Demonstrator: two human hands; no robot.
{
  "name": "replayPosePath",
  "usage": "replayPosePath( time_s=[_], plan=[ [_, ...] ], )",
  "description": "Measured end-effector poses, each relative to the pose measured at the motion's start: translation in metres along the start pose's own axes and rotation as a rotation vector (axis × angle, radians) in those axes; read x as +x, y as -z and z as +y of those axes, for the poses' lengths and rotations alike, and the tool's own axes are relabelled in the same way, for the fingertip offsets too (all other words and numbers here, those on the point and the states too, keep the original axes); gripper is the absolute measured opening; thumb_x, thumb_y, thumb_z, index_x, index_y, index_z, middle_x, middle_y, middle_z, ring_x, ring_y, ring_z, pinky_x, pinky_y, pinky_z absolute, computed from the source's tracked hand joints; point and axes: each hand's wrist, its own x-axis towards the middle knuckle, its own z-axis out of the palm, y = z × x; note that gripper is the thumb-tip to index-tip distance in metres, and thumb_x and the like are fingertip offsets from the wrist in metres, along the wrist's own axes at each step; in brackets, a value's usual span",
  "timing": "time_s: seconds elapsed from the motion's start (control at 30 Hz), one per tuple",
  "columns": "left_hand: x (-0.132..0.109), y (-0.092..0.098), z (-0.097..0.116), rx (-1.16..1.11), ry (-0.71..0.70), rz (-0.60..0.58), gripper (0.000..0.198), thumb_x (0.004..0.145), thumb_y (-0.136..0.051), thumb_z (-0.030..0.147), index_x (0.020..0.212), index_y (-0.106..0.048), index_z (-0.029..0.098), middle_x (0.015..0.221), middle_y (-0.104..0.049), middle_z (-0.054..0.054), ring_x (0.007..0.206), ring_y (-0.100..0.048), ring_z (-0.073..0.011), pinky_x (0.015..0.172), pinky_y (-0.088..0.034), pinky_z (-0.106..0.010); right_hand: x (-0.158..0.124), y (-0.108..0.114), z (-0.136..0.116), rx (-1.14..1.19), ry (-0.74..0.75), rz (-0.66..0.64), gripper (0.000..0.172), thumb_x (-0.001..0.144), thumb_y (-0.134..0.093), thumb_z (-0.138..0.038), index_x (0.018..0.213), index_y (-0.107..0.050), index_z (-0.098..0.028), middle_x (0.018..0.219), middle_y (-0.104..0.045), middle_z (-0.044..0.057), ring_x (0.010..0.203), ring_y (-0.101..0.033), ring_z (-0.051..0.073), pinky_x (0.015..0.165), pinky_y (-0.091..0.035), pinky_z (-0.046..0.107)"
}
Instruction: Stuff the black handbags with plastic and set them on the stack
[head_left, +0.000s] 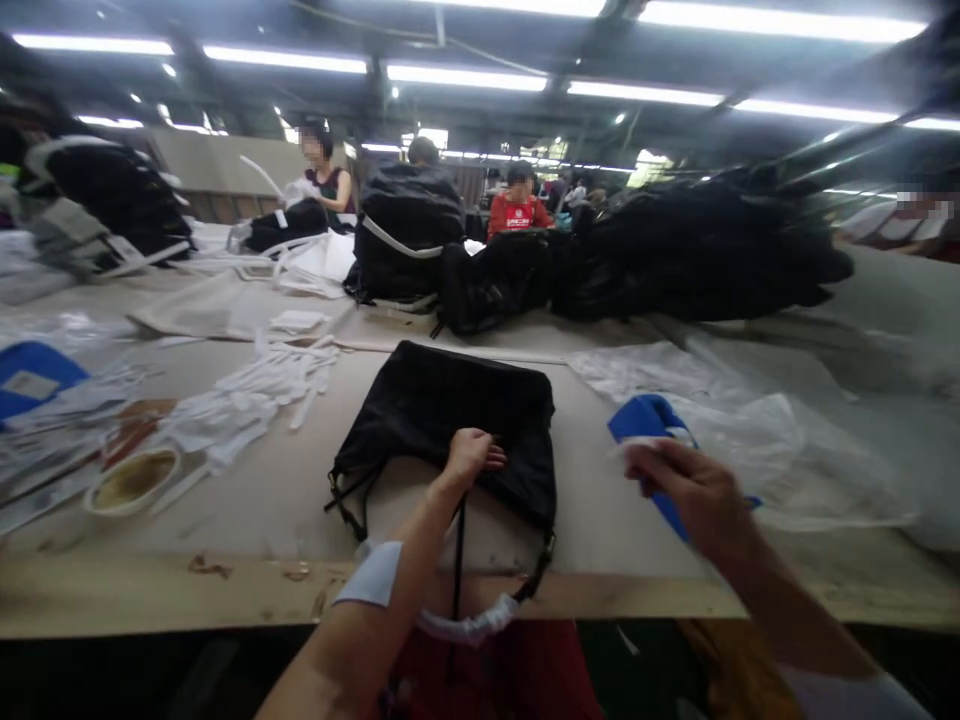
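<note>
A black handbag [457,390] lies flat on the table in front of me, its handle side towards me. White wrapping [472,625] covers part of its handle, which hangs over the table's front edge. My left hand [474,453] is closed at the bag's near edge, fingers curled on the black fabric; the exact grip is partly hidden. To the right, my right hand [686,485] pinches a small, blurred white piece [637,447] of thin material. Just behind and under that hand sits a blue box [645,415], partly covered by it.
At left are white strips [247,395], a shallow bowl [133,482] and another blue box [37,380]. Clear plastic sheeting [750,440] lies at right. Piled black bags [697,250] line the back of the table [247,510]. Co-workers [517,205] sit beyond.
</note>
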Motion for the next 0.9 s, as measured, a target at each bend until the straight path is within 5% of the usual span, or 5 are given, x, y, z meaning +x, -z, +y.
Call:
replayPosePath(
  time_s=[0.27, 0.43, 0.63, 0.77, 0.9],
  plan=[
    [-0.004, 0.01, -0.003, -0.076, -0.107, 0.009, 0.011, 0.083, -0.054, 0.003, 0.087, -0.062, 0.009, 0.068, -0.066, -0.005, 0.06, -0.068, -0.0135, 0.058, -0.056, -0.021, 0.047, -0.126, 0.003, 0.225, -0.287, -0.244, 0.047, 0.061, -0.074, -0.058, 0.076, -0.063, -0.015, 0.062, -0.062, 0.001, 0.055, -0.061, 0.015, 0.04, -0.045, 0.019],
    [-0.002, 0.012, -0.002, -0.156, -0.07, -0.014, 0.03, 0.073, -0.045, -0.008, 0.09, -0.065, 0.007, 0.073, -0.068, -0.008, 0.064, -0.069, -0.017, 0.065, -0.059, -0.028, 0.056, -0.13, 0.022, 0.089, -0.179, -0.19, 0.043, 0.071, -0.067, -0.058, 0.081, -0.064, -0.016, 0.065, -0.063, 0.003, 0.059, -0.062, 0.017, 0.041, -0.045, 0.02],
    [-0.005, 0.019, 0.008, -0.24, 0.027, -0.1, 0.018, 0.081, -0.047, 0.0, 0.086, -0.064, 0.005, 0.073, -0.067, -0.011, 0.061, -0.068, -0.0178, 0.06, -0.058, -0.028, 0.031, -0.133, 0.022, -0.278, 0.332, -0.189, 0.022, 0.092, -0.051, -0.03, 0.089, -0.071, -0.019, 0.099, -0.068, 0.009, 0.09, -0.065, 0.019, 0.083, -0.054, 0.03],
    [-0.004, 0.025, 0.007, -0.269, -0.002, -0.132, 0.012, 0.085, -0.062, 0.017, 0.079, -0.064, 0.006, 0.065, -0.063, -0.006, 0.056, -0.062, -0.0134, 0.057, -0.056, -0.026, 0.018, -0.137, 0.025, -0.338, 0.368, -0.392, 0.024, 0.094, -0.047, -0.02, 0.099, -0.071, -0.019, 0.107, -0.067, 0.008, 0.098, -0.064, 0.018, 0.091, -0.052, 0.03],
    [-0.001, 0.023, 0.002, -0.229, -0.052, -0.078, 0.014, 0.069, -0.069, 0.001, 0.082, -0.068, 0.007, 0.067, -0.066, -0.005, 0.058, -0.062, -0.0121, 0.061, -0.055, -0.023, 0.026, -0.131, 0.028, -0.213, 0.32, -0.476, 0.027, 0.094, -0.051, -0.033, 0.106, -0.07, -0.019, 0.107, -0.067, 0.008, 0.094, -0.065, 0.019, 0.085, -0.055, 0.03]
  ],
)
